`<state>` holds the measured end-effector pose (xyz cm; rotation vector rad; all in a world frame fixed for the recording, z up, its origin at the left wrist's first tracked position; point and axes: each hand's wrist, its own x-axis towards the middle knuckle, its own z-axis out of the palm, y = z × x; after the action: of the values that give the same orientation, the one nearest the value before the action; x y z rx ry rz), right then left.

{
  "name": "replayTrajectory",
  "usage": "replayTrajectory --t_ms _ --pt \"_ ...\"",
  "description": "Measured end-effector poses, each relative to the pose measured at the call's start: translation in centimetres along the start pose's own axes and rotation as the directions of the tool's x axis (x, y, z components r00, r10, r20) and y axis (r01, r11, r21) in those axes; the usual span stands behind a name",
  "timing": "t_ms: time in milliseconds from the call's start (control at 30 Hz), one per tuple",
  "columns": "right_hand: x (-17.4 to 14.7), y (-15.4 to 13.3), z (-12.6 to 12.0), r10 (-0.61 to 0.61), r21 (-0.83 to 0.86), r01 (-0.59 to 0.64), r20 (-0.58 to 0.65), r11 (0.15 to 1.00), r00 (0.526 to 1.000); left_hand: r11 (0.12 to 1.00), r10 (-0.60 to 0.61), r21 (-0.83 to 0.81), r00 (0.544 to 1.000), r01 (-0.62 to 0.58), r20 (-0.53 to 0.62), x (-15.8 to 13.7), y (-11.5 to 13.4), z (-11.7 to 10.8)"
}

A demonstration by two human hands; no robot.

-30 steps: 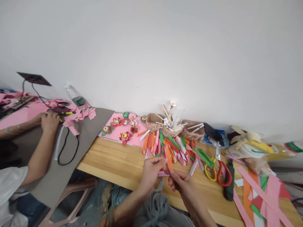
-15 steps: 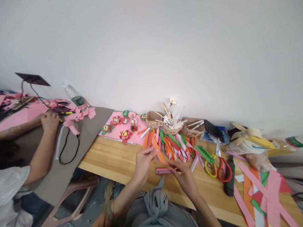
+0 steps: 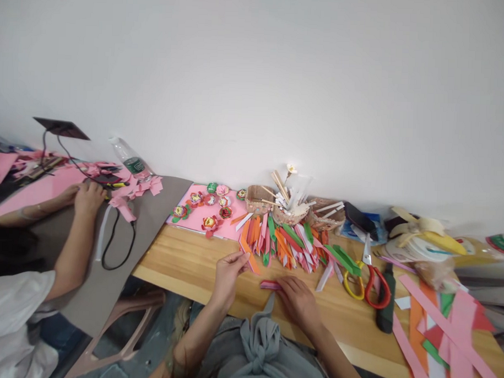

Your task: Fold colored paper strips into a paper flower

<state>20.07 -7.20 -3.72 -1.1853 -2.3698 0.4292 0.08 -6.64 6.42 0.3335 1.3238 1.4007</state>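
Note:
My left hand (image 3: 229, 273) pinches an orange paper strip (image 3: 251, 260), folded with a pinkish edge, between thumb and fingertips above the wooden table. On the table near its front edge lies a small stack of folded pink paper strips (image 3: 268, 285). My right hand (image 3: 296, 298) is at the right end of that stack, fingers curled over it and partly hiding it. Just behind my hands spreads a pile of folded orange, green, pink and white paper strips (image 3: 289, 242).
Small woven baskets (image 3: 260, 199) holding sticks stand by the wall. Paper flowers (image 3: 210, 223) sit on a pink sheet. To the right are scissors (image 3: 376, 287), a dark green bottle (image 3: 385, 304) and loose paper strips (image 3: 462, 334). Another person's hands (image 3: 88, 199) work at the left table.
My right hand has left the orange strip and come down onto the pink strips. My left hand has moved slightly left and down, still holding the orange strip.

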Motion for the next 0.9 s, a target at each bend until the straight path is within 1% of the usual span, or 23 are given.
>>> replayTrajectory --t_ms 233,600,733,900 --pt "-0.3 -0.3 0.3 -0.011 -0.011 0.011 -0.026 1.000 1.000 1.000 -0.016 0.003 0.999 0.016 -0.030 0.2 -0.5 -0.5" --pt "-0.6 -0.2 0.7 -0.006 -0.037 0.006 -0.009 0.999 1.000 0.998 -0.067 0.001 0.997 0.067 -0.033 0.3 -1.5 -1.2" --pt "-0.8 -0.7 0.7 0.024 -0.048 -0.025 -0.026 0.999 0.999 0.998 -0.070 -0.003 0.997 0.069 -0.039 0.3 -1.8 -1.3" --pt "-0.6 -1.7 0.0 0.080 -0.033 -0.081 -0.020 0.996 0.997 0.997 -0.075 -0.002 0.996 0.075 -0.042 0.2 -2.0 -1.4"
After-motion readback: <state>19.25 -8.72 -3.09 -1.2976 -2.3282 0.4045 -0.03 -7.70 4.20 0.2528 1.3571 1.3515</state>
